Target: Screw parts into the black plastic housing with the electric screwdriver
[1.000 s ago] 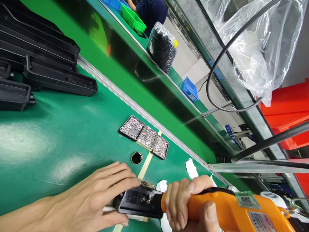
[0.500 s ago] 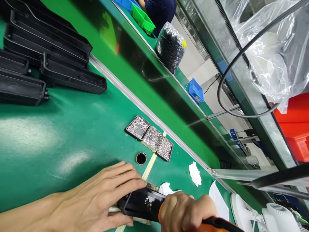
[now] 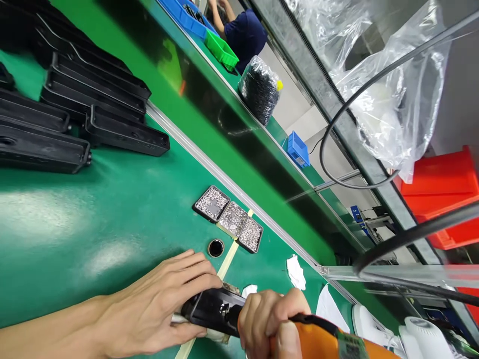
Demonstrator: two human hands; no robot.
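Note:
My left hand [image 3: 157, 304] lies flat on the green table and presses on a small black plastic part [image 3: 207, 306], fingers on its top and thumb along its near side. My right hand [image 3: 267, 319] grips an orange electric screwdriver [image 3: 325, 341] whose tip sits on the black part. The part rests on a pale block, mostly hidden under my hands. Just beyond my fingers are a small round black cup [image 3: 216, 248] and three little square trays of silver screws and washers [image 3: 229, 218].
Long black plastic housings [image 3: 93, 114] are stacked at the far left. White paper scraps [image 3: 295, 271] lie to the right. A bag of black parts [image 3: 259, 89], green and blue bins and another person in dark blue sit beyond the raised belt. Cables hang at right.
The view swung slightly. My right hand with the screwdriver shifted a little left and lower in view; my left hand stayed on the black part.

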